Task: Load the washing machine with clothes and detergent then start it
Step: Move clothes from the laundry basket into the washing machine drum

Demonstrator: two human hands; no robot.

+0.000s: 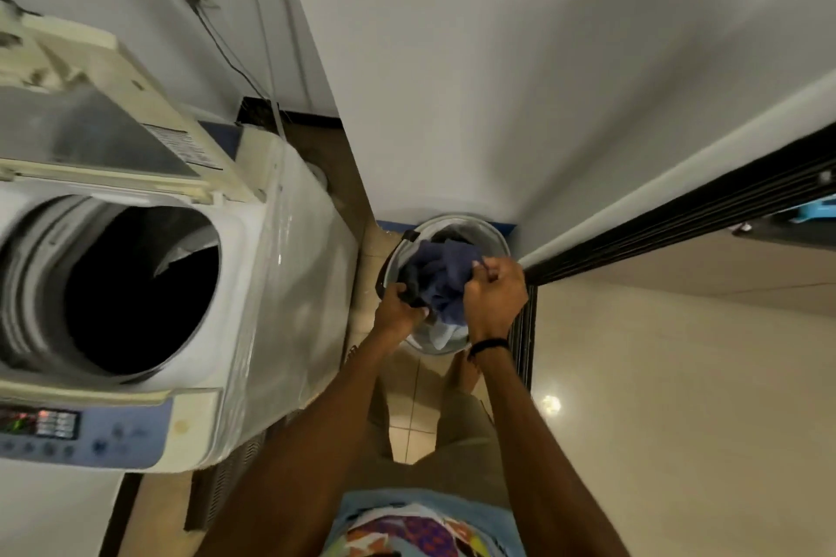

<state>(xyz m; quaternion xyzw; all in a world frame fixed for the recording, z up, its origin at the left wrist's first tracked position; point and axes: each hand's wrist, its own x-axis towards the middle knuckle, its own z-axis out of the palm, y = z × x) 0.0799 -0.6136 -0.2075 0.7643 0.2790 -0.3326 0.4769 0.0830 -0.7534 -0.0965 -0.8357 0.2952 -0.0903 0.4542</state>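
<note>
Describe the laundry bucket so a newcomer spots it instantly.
Find the white top-loading washing machine on the left. Right of it on the floor, against the wall, stands a round grey bucket. Only it holds a blue garment, left hand and right hand gripping its clothes.

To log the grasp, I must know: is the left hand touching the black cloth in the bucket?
Touching. In the head view the left hand grips the black cloth, fingers curled round it, over the bucket.
</note>
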